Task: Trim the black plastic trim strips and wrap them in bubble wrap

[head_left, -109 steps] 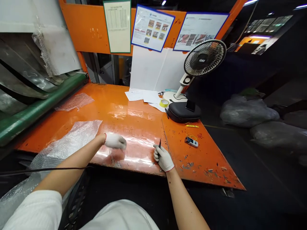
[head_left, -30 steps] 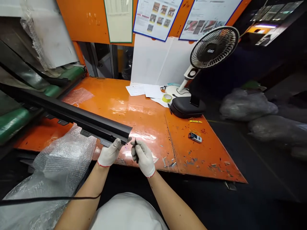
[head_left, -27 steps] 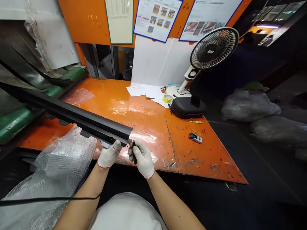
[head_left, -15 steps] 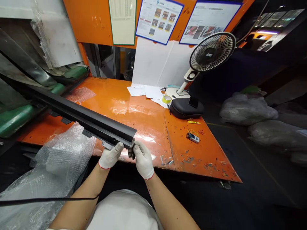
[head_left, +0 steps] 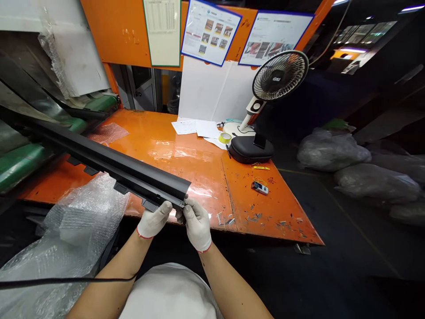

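Note:
A long black part (head_left: 119, 161) with tabs along its lower edge runs from the far left to the middle of the view, above an orange table (head_left: 199, 168). My left hand (head_left: 154, 220), in a white glove, is closed around its lower edge near the right end, thumb on top. At the very end of the part, the gloved fingers of my right hand (head_left: 196, 223) are pinched together against its corner. Whatever small thing may be between those fingers is hidden.
Bubble wrap (head_left: 83, 221) hangs over the table's left front edge. A fan (head_left: 280, 75), a black case (head_left: 250, 149), yellow tape (head_left: 225, 138) and a small device (head_left: 259, 188) stand to the right. Metal bits lie near the front edge. A black cable (head_left: 66, 281) crosses at lower left.
The view has turned slightly, so the table and fan appear further left. Both hands keep their hold at the end of the black part, with only slight finger movement.

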The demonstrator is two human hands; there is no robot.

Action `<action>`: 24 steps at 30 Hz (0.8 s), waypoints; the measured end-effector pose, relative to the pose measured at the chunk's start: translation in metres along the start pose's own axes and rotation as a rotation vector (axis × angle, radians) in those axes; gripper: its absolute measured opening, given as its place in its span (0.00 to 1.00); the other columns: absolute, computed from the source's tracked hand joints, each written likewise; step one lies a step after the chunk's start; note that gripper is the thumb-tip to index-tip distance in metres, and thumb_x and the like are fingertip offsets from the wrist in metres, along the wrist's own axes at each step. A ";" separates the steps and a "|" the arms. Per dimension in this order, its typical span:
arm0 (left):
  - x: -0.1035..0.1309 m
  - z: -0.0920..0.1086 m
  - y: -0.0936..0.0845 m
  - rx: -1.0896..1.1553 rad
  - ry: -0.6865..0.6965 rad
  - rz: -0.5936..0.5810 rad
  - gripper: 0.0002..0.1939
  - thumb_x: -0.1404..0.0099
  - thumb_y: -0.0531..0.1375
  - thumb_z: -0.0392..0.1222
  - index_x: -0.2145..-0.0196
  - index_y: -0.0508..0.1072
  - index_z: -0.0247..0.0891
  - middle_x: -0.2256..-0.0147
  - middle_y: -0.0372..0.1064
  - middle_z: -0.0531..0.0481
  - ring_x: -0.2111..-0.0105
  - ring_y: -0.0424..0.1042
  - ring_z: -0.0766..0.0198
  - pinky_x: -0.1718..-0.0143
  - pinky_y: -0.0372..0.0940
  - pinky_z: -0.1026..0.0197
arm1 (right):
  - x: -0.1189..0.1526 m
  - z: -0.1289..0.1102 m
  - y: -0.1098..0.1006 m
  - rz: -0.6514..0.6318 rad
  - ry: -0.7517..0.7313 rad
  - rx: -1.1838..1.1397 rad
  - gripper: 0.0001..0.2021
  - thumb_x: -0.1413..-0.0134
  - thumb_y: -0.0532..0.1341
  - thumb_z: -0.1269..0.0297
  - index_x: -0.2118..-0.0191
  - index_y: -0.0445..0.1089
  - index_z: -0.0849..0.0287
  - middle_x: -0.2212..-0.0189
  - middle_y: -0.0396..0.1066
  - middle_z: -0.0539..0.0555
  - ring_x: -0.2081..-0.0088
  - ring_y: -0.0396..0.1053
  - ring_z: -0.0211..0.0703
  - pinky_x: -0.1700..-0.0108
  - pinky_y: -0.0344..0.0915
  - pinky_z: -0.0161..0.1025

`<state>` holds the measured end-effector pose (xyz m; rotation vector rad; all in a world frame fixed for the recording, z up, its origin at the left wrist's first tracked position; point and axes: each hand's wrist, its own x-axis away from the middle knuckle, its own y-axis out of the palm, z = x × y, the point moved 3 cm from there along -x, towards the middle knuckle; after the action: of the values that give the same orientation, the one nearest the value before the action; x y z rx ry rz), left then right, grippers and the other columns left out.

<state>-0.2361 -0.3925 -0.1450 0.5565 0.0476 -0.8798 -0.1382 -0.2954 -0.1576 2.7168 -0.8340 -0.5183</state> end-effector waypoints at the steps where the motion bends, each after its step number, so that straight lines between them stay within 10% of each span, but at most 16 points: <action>1: 0.000 -0.001 0.001 0.000 -0.002 0.001 0.21 0.29 0.70 0.59 0.49 0.87 0.41 0.55 0.84 0.41 0.58 0.84 0.50 0.49 0.80 0.49 | 0.000 -0.001 -0.001 0.002 0.003 0.025 0.21 0.30 0.65 0.40 0.60 0.75 0.56 0.75 0.71 0.49 0.75 0.66 0.37 0.73 0.65 0.35; 24: 0.004 -0.014 0.003 0.126 -0.112 -0.038 0.21 0.28 0.70 0.59 0.47 0.86 0.43 0.51 0.84 0.41 0.53 0.84 0.50 0.53 0.81 0.53 | -0.003 -0.007 -0.010 -0.085 -0.144 0.220 0.21 0.25 0.60 0.44 0.55 0.81 0.57 0.74 0.69 0.50 0.74 0.65 0.40 0.72 0.64 0.40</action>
<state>-0.2286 -0.3868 -0.1567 0.6248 -0.0998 -0.9538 -0.1328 -0.2845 -0.1533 2.9551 -0.8604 -0.6849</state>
